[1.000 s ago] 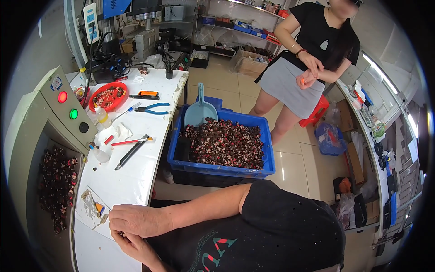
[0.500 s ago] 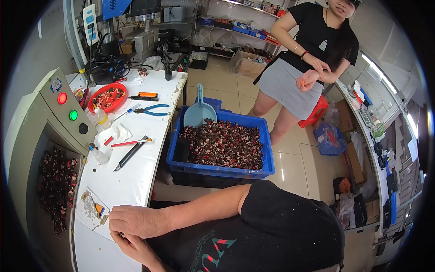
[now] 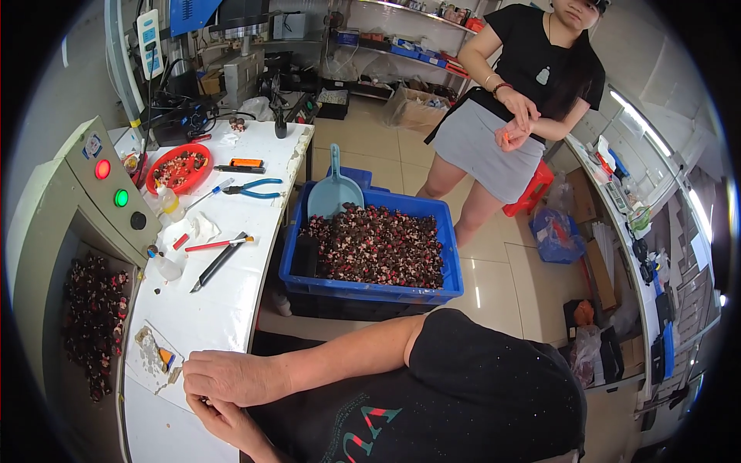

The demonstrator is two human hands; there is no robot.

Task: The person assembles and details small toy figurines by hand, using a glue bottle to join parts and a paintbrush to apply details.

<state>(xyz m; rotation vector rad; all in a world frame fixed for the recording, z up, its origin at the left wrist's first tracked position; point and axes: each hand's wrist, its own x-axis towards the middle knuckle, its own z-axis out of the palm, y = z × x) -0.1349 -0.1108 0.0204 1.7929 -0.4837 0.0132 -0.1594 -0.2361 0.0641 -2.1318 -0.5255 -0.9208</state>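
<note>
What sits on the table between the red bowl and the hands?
In the head view, between the red bowl and the hands: a red pen, a black tool, a small bottle, then bare white table.

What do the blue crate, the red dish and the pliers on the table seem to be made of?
Blue crate: likely moulded plastic, with an even colour, thick rim and slight sheen. Red dish: probably plastic too, glossy and uniformly red, though coated metal cannot be excluded. Pliers: presumably metal jaws, too small to confirm, with blue handle sleeves that look like rubber or soft plastic.
</note>
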